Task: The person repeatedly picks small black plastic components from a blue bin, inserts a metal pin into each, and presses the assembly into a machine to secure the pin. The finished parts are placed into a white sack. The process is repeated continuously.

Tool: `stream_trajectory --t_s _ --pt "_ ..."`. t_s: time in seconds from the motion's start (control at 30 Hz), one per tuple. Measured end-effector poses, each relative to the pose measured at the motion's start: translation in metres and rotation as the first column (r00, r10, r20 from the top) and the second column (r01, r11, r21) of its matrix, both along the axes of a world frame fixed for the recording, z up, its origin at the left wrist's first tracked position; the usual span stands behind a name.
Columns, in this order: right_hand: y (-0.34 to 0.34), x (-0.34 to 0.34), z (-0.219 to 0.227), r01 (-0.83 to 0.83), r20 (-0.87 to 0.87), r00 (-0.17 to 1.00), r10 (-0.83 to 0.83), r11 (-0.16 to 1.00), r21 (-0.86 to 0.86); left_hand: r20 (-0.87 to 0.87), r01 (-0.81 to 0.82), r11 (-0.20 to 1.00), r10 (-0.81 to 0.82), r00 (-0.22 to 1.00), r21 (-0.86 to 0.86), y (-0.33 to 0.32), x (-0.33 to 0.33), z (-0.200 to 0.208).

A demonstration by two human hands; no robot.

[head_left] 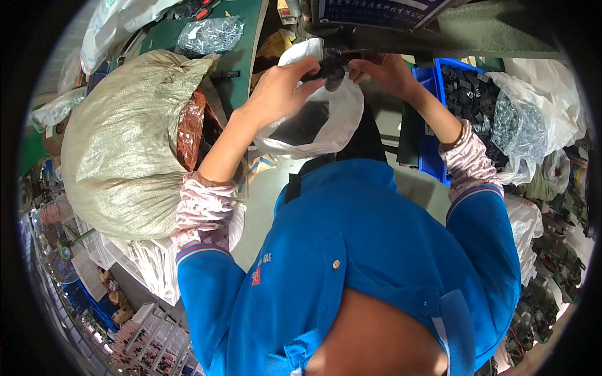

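the left hand [279, 91] was raised in front of the chest, fingers curled narrowly, with thumb and forefinger pinched on a small black part [331, 69] at the underside of a machine edge [401, 41]. the right hand [385, 72] met it from the other side, fingers bent close together and fingertips touching the same black part; how firmly it gripped could not be told, since the part was largely hidden between the two hands. the part sat directly above the open mouth of a white plastic bag [342, 119], which hung just below both hands and held dark contents. a large woven sack [119, 144] stood to the left of the left forearm, near it but apart. a blue bin [433, 147] filled with black parts lay just beside the right forearm, with a clear bag of small metal pieces [520, 128] resting against its far side. both forearms wore patterned sleeve covers over blue sleeves.
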State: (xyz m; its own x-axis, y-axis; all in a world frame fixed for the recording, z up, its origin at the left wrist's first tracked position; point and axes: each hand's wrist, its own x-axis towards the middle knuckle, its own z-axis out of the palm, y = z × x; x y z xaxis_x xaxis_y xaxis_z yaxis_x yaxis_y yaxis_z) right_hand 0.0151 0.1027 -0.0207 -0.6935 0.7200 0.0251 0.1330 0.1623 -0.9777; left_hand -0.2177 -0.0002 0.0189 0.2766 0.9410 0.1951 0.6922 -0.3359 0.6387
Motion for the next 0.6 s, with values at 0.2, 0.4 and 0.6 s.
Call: stream_trajectory --t_s 0.2,0.4,0.6 --pt "-0.006 -0.002 0.016 0.045 0.217 0.975 -0.039 0.999 -0.025 -0.153 0.02 0.999 -0.015 0.988 0.029 0.004 0.001 0.011" --pt "-0.008 -0.001 0.016 -0.023 0.022 0.999 0.025 0.994 -0.106 -0.114 0.032 0.995 -0.022 0.993 0.09 0.001 -0.003 0.01" --pt "-0.01 -0.001 0.013 0.028 0.171 0.985 -0.018 0.998 -0.055 -0.099 0.0 0.988 0.016 0.995 0.156 -0.002 0.002 -0.003"
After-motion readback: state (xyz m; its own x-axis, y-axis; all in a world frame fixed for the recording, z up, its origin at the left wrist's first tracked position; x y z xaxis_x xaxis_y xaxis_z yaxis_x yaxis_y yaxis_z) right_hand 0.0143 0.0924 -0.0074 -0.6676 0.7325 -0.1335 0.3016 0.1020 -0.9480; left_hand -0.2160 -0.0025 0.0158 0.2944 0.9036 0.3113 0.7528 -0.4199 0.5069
